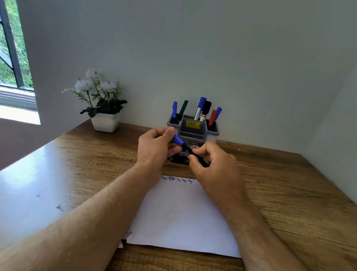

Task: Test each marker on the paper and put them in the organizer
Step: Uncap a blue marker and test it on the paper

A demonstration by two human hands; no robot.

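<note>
A marker [185, 147] with a black barrel and blue cap is held in the air between both hands, above the far end of the paper. My left hand [156, 147] pinches the blue cap end. My right hand [214, 162] grips the black barrel. The white paper [183, 217] lies on the desk with several small scribbles along its far edge. The grey organizer [193, 127] stands behind the hands by the wall, with several blue, green, black and red markers upright in it. A dark marker pack [182, 157] lies partly hidden behind the hands.
A white pot with white flowers [105, 121] stands at the back left of the wooden desk [299, 206]. A window is at the far left. Walls close the desk at the back and right.
</note>
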